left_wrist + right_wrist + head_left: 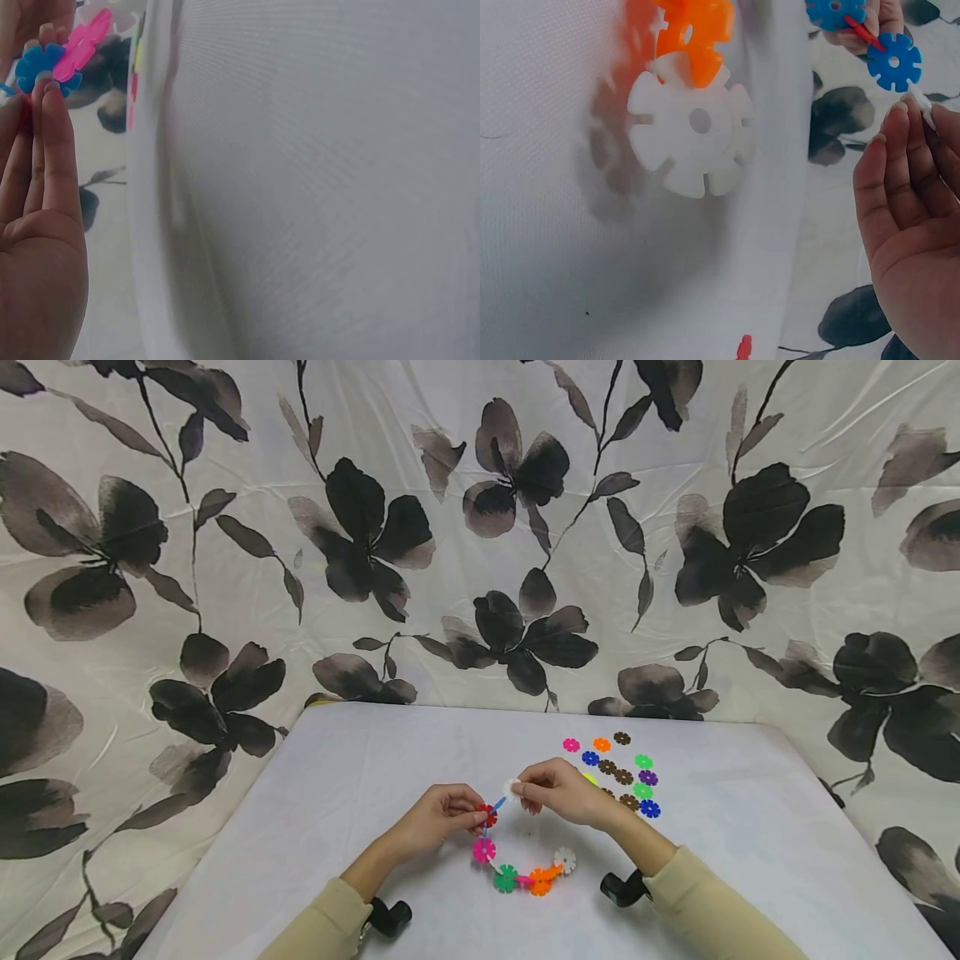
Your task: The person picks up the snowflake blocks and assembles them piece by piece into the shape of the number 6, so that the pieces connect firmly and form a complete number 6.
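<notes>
A chain of slotted snowflake discs runs in a curve over the table. It includes a pink disc [484,850], a green disc [506,878], an orange disc [540,883] and, at its end, a white disc [566,861]. My left hand [442,814] pinches the chain's upper part beside a red disc [491,815], with a blue disc [894,67] sticking out beyond it. Another white disc [924,106], seen edge-on, is pinched between thumb and fingers of my right hand [566,789]. Its edge meets the blue disc's rim; how deep it sits cannot be told.
Loose discs in several colours, among them a purple disc [648,777] and a brown disc [622,738], lie behind and right of my right hand. The white table [300,827] ends at a floral cloth [420,635]. Black wrist mounts [624,889] hang under both sleeves.
</notes>
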A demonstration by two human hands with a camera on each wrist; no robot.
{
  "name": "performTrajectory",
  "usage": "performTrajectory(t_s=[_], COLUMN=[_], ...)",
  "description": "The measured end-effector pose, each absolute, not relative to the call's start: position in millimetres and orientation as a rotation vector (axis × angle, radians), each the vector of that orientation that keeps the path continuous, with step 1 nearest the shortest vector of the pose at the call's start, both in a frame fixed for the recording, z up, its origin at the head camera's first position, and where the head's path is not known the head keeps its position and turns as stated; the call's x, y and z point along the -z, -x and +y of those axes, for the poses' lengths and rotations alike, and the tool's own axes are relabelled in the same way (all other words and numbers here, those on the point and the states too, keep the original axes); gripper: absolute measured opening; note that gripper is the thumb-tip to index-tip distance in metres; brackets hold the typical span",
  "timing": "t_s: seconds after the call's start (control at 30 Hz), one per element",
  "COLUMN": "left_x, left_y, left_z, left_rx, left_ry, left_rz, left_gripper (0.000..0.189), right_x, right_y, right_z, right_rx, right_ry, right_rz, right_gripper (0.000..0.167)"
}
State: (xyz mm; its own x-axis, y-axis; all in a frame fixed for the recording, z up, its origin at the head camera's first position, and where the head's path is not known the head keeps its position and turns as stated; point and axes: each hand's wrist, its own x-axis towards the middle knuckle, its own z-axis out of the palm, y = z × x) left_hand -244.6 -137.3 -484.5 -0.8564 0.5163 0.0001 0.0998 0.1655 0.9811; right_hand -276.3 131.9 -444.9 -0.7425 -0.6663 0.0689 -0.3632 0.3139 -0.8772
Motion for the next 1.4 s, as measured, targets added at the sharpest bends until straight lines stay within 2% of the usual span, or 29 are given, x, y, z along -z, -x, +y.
performTrajectory(t_s=[0.47, 1.03, 1.4], left_x=[480.9, 480.6, 481.9], left_y=[241.6, 243.0, 242.0], left_z=[-135.8, -138.3, -140.8], left_rx=[-1.717, -1.695, -1.707], left_ry=[-0.572, -0.607, -0.575], left_rz=[2.155, 2.161, 2.132], left_gripper=[0.012, 0.012, 0.012], right_x=[448.4, 451.5, 448.0], right_y=[270.0, 267.9, 279.5], right_z=[124.9, 119.6, 150.2], right_rx=[1.432, 1.375, 1.260], right_ry=[0.973, 0.998, 0.920], right_rz=[2.299, 2.366, 2.500], right_gripper=[0.025, 0.026, 0.027])
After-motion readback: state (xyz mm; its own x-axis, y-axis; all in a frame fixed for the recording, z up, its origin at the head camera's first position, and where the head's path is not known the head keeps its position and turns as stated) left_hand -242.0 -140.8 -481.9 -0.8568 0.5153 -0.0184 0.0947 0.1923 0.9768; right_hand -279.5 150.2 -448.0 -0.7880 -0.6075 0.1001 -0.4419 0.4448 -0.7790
